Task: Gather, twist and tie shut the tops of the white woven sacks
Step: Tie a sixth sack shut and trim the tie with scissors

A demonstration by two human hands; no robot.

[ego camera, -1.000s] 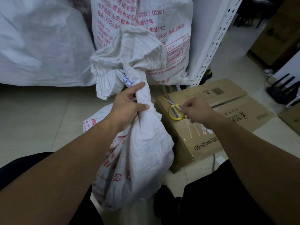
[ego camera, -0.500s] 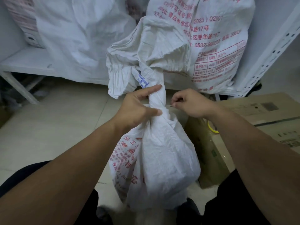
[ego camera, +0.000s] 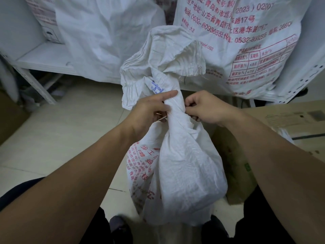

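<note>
White crinkled weave on the near sack (ego camera: pixel 184 164), red characters down its lower left, a small blue stamp (ego camera: pixel 157 87) by the neck. Pale cream on the thin tie (ego camera: pixel 162 118). Red text and a red grid on the white rear sack (ego camera: pixel 246 41). All white on the plain sack (ego camera: pixel 109 32). Brown cardboard box (ego camera: pixel 233 164); pale beige floor tiles (ego camera: pixel 61 138).

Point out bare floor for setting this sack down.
Bare pale tiled floor lies left of the white woven sack, bordered by the white metal shelf and the big white sacks behind. Right is crowded: the brown cardboard box stands close beside the sack.
</note>
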